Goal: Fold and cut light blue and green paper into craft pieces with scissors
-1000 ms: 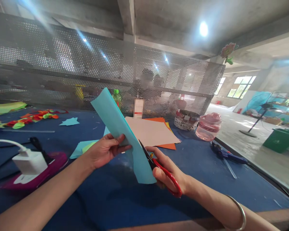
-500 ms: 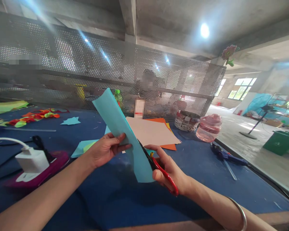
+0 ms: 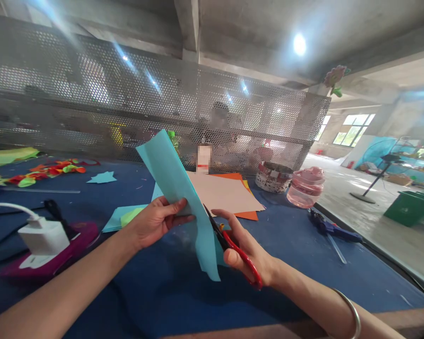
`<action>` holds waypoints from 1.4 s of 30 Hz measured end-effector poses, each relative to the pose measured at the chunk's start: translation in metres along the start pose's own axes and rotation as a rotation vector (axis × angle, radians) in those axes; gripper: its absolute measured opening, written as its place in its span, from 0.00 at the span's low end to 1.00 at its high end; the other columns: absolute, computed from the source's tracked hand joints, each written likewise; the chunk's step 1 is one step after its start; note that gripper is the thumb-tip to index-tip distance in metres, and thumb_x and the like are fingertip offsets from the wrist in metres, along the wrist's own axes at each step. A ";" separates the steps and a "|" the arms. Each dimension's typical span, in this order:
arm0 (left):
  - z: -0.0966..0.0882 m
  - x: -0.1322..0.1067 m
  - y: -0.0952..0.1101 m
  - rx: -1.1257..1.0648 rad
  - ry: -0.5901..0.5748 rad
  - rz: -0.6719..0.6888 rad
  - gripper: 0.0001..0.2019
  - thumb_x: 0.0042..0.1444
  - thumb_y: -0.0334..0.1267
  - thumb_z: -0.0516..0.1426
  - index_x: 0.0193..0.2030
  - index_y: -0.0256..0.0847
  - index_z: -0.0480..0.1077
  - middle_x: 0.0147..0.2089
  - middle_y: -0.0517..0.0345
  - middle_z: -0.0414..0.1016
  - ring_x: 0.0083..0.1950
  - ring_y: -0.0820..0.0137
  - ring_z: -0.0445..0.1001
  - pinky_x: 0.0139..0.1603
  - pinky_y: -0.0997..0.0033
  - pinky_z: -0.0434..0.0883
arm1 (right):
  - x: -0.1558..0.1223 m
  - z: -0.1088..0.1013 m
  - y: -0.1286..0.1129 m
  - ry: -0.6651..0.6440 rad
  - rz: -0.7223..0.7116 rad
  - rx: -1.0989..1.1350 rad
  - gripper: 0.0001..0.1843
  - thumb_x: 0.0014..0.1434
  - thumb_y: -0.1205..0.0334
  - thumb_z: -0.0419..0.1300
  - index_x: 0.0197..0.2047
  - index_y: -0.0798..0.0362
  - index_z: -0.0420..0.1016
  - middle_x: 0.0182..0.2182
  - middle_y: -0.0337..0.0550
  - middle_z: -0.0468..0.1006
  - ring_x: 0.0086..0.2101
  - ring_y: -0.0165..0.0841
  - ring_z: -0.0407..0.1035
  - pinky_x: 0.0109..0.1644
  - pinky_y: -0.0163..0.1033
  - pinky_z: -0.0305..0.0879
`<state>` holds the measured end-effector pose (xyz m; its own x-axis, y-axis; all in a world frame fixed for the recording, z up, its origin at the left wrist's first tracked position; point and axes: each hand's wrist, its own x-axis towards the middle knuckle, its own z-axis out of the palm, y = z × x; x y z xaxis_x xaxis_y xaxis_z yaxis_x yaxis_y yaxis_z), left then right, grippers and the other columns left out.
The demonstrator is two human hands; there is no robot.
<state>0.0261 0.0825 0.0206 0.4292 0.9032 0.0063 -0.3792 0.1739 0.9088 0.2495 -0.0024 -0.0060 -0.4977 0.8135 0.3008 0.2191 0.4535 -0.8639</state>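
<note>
My left hand [image 3: 164, 221] pinches a folded sheet of light blue paper [image 3: 171, 174] between thumb and fingers, holding it upright and tilted above the table. Red-handled scissors [image 3: 242, 256] are gripped in my right hand [image 3: 249, 245], their dark blades at the right edge of the paper. The lower part of the sheet is cut, and a strip hangs down below with a wavy edge. Behind the paper lies a stack of pale pink and orange sheets [image 3: 226, 193]. Light blue and green paper pieces [image 3: 123, 217] rest beside my left forearm.
A blue paper star [image 3: 102, 177] and colourful petals [image 3: 53, 172] lie at the left. A white charger [image 3: 44, 235] sits on a purple power strip [image 3: 81, 235]. To the right are a woven basket [image 3: 273, 177], a pink bottle [image 3: 305, 187] and a glue gun [image 3: 334, 228]. A perforated metal screen [image 3: 144, 103] stands behind.
The scissors have cut further along the paper, and its lower strip now hangs lower and apart from the rest. Both hands keep nearly the same places.
</note>
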 end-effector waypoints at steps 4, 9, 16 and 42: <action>0.000 0.000 0.001 0.009 -0.026 -0.010 0.07 0.48 0.30 0.65 0.37 0.37 0.80 0.40 0.50 0.82 0.39 0.65 0.80 0.37 0.72 0.79 | -0.001 0.000 0.002 0.007 -0.001 0.008 0.44 0.56 0.33 0.53 0.65 0.51 0.45 0.24 0.33 0.59 0.23 0.26 0.52 0.26 0.32 0.50; 0.000 0.000 0.002 -0.001 -0.041 -0.013 0.08 0.47 0.31 0.66 0.36 0.37 0.80 0.38 0.50 0.82 0.37 0.65 0.80 0.35 0.72 0.80 | -0.002 0.000 0.002 0.022 0.004 0.054 0.41 0.57 0.33 0.52 0.63 0.52 0.48 0.20 0.30 0.58 0.20 0.25 0.54 0.23 0.30 0.50; 0.001 0.000 0.003 -0.023 -0.033 -0.009 0.08 0.45 0.29 0.67 0.35 0.36 0.80 0.36 0.50 0.82 0.35 0.66 0.79 0.33 0.73 0.80 | -0.005 0.005 0.004 0.014 0.034 0.184 0.40 0.59 0.36 0.52 0.63 0.52 0.46 0.16 0.26 0.55 0.15 0.23 0.53 0.18 0.29 0.48; 0.010 -0.007 -0.001 0.075 -0.052 -0.014 0.09 0.46 0.36 0.67 0.36 0.39 0.80 0.37 0.52 0.82 0.38 0.64 0.80 0.35 0.73 0.79 | -0.003 0.000 -0.004 0.007 0.011 0.081 0.41 0.57 0.31 0.48 0.63 0.51 0.47 0.21 0.31 0.58 0.21 0.26 0.55 0.24 0.31 0.49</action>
<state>0.0314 0.0721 0.0232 0.4769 0.8789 0.0136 -0.3112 0.1543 0.9378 0.2496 -0.0065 -0.0037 -0.4902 0.8206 0.2938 0.1557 0.4140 -0.8969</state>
